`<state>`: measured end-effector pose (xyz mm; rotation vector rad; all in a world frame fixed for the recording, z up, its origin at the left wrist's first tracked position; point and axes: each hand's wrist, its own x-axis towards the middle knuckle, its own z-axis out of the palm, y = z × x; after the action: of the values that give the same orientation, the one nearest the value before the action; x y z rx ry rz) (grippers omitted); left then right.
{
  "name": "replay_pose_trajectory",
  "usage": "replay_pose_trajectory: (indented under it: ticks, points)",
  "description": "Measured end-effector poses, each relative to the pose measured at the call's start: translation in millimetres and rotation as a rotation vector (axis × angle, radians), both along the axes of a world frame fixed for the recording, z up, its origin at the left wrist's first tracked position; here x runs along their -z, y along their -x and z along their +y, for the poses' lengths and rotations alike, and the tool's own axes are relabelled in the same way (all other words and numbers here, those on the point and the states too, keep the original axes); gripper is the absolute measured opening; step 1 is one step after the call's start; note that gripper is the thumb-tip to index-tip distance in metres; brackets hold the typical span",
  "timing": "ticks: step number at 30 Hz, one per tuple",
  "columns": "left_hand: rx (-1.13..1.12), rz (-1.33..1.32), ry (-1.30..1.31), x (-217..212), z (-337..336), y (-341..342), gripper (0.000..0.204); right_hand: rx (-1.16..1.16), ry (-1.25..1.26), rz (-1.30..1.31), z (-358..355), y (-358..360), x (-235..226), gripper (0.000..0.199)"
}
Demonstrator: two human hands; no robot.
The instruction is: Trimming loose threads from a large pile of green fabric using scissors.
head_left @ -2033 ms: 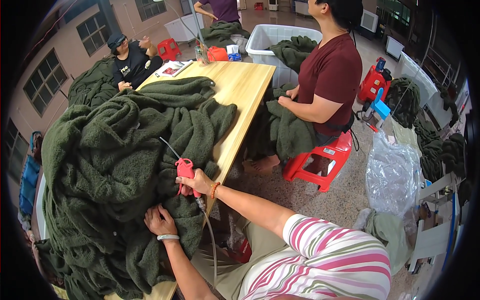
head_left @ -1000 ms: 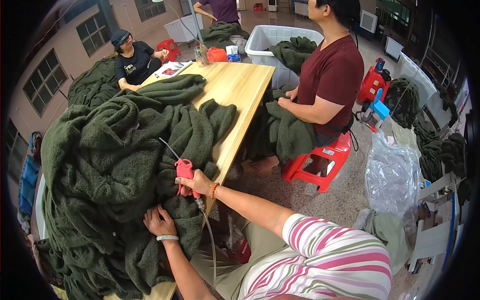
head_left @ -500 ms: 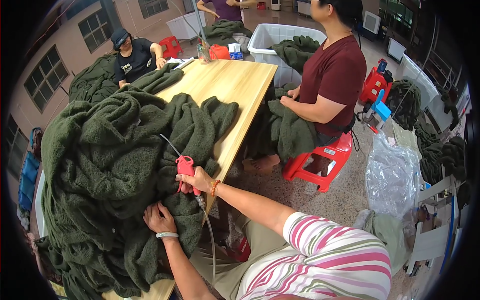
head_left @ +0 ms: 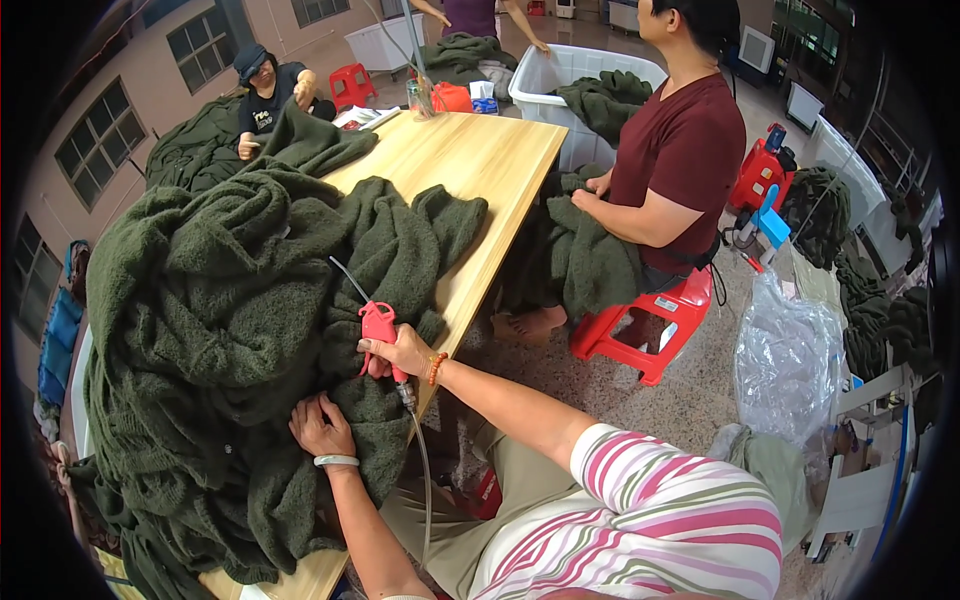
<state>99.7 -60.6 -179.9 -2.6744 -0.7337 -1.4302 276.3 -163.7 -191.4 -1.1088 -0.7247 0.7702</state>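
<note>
A worker's right hand (head_left: 398, 352) grips a red air blow gun (head_left: 378, 326) by its handle, fingers wrapped tight around it, the thin metal nozzle angled up and to the left over a heap of dark green knitted garments (head_left: 230, 330). A pale hose (head_left: 423, 480) drops from the base of the gun past the table edge and down in front of the worker's lap. A beaded bracelet sits on the right wrist.

The left hand (head_left: 320, 428), wearing a pale bangle, lies flat on the knitwear with fingers spread, pressing the fabric down just below the gun. The garments are thick, fuzzy and olive-toned, with a looped, woolly texture, and they are piled high across the near half of a long light wooden table (head_left: 480, 170), spilling over its left edge and near end. The far half of the tabletop shows bare wood.

At the table's right side, a person in a maroon shirt (head_left: 680, 160) sits on a red plastic stool (head_left: 650, 330), both hands in another green garment held at lap level. At the far left corner, a person in a dark cap (head_left: 262, 90) leans over more of the same knitwear. A white plastic tub (head_left: 570, 90) holding green garments stands beyond the table, and a clear plastic bag (head_left: 785, 360) rests on the speckled floor at right.
</note>
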Motion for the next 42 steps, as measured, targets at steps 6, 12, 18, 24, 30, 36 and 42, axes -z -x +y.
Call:
replay_pose_trajectory:
  ticks: [6,12,18,24,30,36,42]
  points:
    - [-0.013,0.016,0.011,-2.7,-1.5,0.4,0.011,0.0,0.011,0.007,-0.5,1.1,-3.0,0.033]
    - [-0.008,-0.002,0.006,-1.0,-0.2,-0.6,0.011,0.016,0.003,0.009,0.2,0.8,-1.8,0.033]
    - [-0.003,0.003,0.003,-1.9,-1.1,0.0,0.01,0.007,-0.009,0.005,1.3,-0.8,1.2,0.033]
    - [-0.005,0.004,0.011,-1.7,-1.1,0.9,0.01,0.012,0.007,-0.011,0.3,0.1,-1.2,0.034]
    - [0.003,-0.003,0.003,-0.5,-0.2,-0.4,0.01,0.013,0.006,-0.001,0.2,-0.5,-1.0,0.033]
    - [0.002,-0.005,0.007,-0.3,-0.7,-0.5,0.011,0.005,0.008,0.006,-0.5,-0.7,-0.7,0.033]
    - [0.006,-0.003,0.002,-1.4,-1.0,0.3,0.01,0.01,0.007,0.02,-0.4,1.0,-2.4,0.032]
